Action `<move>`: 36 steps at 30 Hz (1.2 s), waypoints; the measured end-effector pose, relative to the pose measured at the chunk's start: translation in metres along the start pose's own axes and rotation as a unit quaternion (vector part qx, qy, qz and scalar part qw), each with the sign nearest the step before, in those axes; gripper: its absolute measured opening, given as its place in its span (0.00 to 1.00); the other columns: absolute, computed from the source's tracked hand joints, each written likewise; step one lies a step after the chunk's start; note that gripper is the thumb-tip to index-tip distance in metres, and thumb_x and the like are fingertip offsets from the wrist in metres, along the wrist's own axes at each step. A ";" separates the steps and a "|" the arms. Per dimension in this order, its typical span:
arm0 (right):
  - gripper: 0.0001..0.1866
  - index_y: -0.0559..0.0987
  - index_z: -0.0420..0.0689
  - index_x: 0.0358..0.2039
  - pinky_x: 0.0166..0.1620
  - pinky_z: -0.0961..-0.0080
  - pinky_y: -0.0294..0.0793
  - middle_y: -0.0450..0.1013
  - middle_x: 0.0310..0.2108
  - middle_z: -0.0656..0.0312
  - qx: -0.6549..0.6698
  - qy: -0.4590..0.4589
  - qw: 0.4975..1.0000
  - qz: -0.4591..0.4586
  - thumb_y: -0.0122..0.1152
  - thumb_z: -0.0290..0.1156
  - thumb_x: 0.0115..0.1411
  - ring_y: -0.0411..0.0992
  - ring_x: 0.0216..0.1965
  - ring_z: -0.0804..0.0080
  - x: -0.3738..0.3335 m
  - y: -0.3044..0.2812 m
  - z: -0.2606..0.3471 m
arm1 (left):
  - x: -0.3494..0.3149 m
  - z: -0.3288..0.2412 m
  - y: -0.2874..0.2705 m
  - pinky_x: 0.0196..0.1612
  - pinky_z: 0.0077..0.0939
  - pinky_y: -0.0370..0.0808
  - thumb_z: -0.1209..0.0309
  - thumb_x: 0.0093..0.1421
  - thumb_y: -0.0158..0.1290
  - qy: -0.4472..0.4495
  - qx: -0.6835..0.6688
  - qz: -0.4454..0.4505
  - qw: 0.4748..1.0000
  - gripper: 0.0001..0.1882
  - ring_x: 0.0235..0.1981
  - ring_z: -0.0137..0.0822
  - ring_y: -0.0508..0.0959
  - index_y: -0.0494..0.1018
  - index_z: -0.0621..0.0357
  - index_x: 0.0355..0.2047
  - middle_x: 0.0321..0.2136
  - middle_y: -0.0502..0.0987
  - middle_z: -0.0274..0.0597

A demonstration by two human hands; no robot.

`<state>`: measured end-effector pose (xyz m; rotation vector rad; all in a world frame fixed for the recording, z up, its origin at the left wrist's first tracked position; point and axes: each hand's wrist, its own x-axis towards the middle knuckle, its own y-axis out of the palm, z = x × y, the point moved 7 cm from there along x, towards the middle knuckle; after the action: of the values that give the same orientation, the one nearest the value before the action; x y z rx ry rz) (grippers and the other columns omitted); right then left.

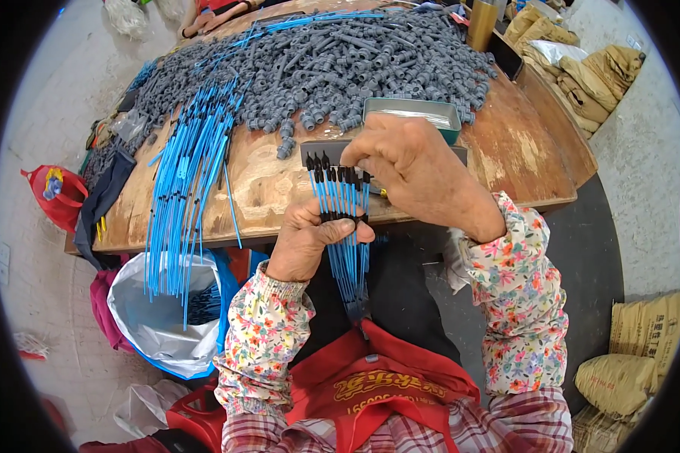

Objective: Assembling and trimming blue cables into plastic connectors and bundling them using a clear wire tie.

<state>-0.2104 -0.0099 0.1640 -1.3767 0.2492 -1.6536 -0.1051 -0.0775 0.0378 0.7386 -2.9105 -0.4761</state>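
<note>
My left hand (pixel 302 240) is wrapped round a fanned bundle of thin blue sticks with black tips (pixel 343 198), its thumb pressed across them. The tips point up toward the table, and the lower ends hang over my lap. Above the tips, my right hand (pixel 421 167) is closed, thumb and forefinger pinched right at the black ends. Whatever those fingertips grip is hidden. Behind the right hand sits a rectangular green tin (pixel 452 127) with thin pale pieces inside. A dark grey bar (pixel 314 148) lies behind the tips, partly covered by the right hand.
Grey plastic fittings (pixel 370 64) form a large heap on the worn wooden table (pixel 506 162). More blue sticks (pixel 185 177) overhang its front edge at left, above a silver-lined bag (pixel 140 309). Sacks (pixel 593 79) lie beyond the right side. Another person's arm (pixel 217 16) shows at the far edge.
</note>
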 end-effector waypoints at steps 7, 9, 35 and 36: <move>0.06 0.76 0.41 0.28 0.26 0.65 0.64 0.65 0.22 0.56 -0.041 0.011 0.999 -0.022 0.52 0.18 0.50 0.67 0.24 0.58 -0.005 -0.003 0.005 | 0.001 0.001 -0.001 0.36 0.26 0.79 0.79 0.56 0.52 0.006 0.012 -0.010 1.000 0.10 0.31 0.35 0.81 0.74 0.63 0.40 0.29 0.80 0.45; 0.06 0.76 0.41 0.28 0.26 0.65 0.63 0.65 0.22 0.57 -0.037 0.002 0.999 -0.029 0.52 0.18 0.50 0.67 0.24 0.58 -0.006 -0.004 0.006 | 0.001 -0.001 0.002 0.36 0.25 0.79 0.79 0.56 0.52 0.009 0.005 -0.006 1.000 0.11 0.30 0.35 0.81 0.74 0.63 0.41 0.29 0.80 0.45; 0.07 0.75 0.41 0.31 0.28 0.65 0.66 0.64 0.23 0.55 -0.094 0.041 0.995 0.021 0.52 0.19 0.52 0.68 0.26 0.57 -0.002 -0.002 0.011 | -0.001 -0.002 -0.001 0.37 0.28 0.79 0.80 0.56 0.52 0.013 -0.019 -0.012 1.000 0.11 0.31 0.37 0.81 0.74 0.65 0.41 0.29 0.80 0.47; 0.07 0.75 0.41 0.32 0.28 0.65 0.66 0.65 0.23 0.55 -0.094 0.045 0.994 0.023 0.52 0.19 0.52 0.68 0.26 0.57 -0.001 -0.001 0.011 | -0.001 -0.002 -0.001 0.37 0.28 0.79 0.81 0.56 0.52 0.015 -0.018 -0.011 1.000 0.11 0.31 0.37 0.81 0.73 0.65 0.41 0.29 0.80 0.47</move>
<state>-0.2015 -0.0038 0.1680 -1.4252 0.4950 -1.6896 -0.1037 -0.0787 0.0388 0.7664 -2.8611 -0.5151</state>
